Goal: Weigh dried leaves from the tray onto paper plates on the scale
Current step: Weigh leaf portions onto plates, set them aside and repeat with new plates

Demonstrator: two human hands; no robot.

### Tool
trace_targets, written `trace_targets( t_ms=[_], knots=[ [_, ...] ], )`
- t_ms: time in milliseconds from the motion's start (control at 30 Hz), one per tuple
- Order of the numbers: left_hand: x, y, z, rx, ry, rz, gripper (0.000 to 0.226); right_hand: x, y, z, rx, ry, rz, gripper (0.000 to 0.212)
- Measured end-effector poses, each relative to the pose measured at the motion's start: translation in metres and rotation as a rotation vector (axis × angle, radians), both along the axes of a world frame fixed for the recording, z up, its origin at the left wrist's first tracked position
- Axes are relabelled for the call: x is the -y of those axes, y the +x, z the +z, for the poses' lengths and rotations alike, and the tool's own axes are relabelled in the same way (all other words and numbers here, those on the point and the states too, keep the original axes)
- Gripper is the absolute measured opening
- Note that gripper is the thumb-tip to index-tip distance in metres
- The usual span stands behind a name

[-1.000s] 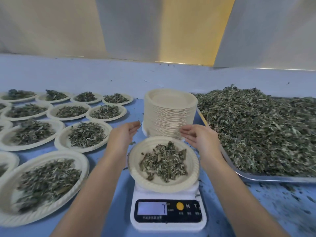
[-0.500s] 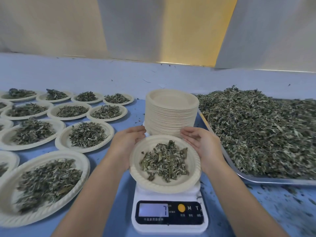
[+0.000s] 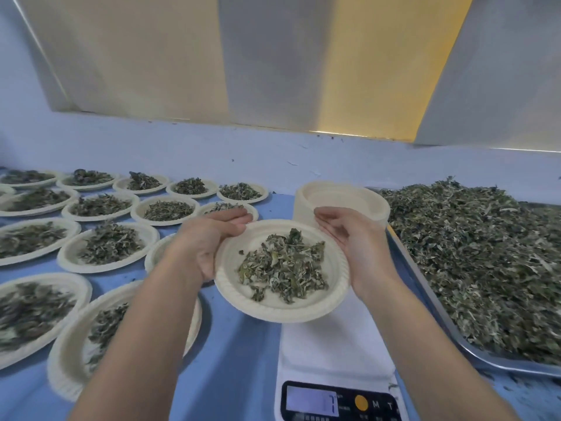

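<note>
Blue tabletop (image 3: pixel 243 360) runs under everything, with pale wall panels behind. At far left stand rows of filled plates (image 3: pixel 109 247), each apart from its neighbours, we judge so that no weighed portion mixes with another. The nearest are blurred and cut by the frame edge, and our left forearm covers part of one.

Our left hand (image 3: pixel 209 241) grips the left rim of the paper plate (image 3: pixel 273 308), thumb along the edge and fingers reaching past the far side. How far they go underneath is hidden. The plate hangs level in the air with its heap of leaves (image 3: pixel 282 268), above the table and the near-left part of the scale (image 3: pixel 334 344). We take the two-handed hold as a way to stop light leaves sliding off.

Our right hand (image 3: pixel 355 238) grips the opposite rim with curled fingers and partly hides the stack of empty plates (image 3: pixel 343 196), kept within reach. The scale's platform is bare. Its display (image 3: pixel 312 404) shows what looks like a 7, and the frame cuts off its front edge. At right the tray (image 3: pixel 455 335) of dried leaves (image 3: pixel 470 253) runs out of view.
</note>
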State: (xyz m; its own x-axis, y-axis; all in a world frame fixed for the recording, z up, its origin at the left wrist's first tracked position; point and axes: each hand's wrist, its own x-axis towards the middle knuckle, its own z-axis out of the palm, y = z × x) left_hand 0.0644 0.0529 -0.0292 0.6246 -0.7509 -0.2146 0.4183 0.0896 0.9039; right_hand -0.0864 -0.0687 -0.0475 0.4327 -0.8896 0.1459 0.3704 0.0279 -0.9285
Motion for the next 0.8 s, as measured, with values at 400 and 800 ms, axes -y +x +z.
trace_targets(
  t_ms=[400,800],
  knots=[
    [-0.054,0.097,0.014,0.014,-0.103,0.475,0.036,-0.038,0.113,0.013,-0.408,0.025,0.235,0.017],
    [-0.156,0.206,0.001,0.034,-0.043,0.838,0.01,-0.123,0.291,0.004,-0.339,0.21,0.513,0.009]
  ],
)
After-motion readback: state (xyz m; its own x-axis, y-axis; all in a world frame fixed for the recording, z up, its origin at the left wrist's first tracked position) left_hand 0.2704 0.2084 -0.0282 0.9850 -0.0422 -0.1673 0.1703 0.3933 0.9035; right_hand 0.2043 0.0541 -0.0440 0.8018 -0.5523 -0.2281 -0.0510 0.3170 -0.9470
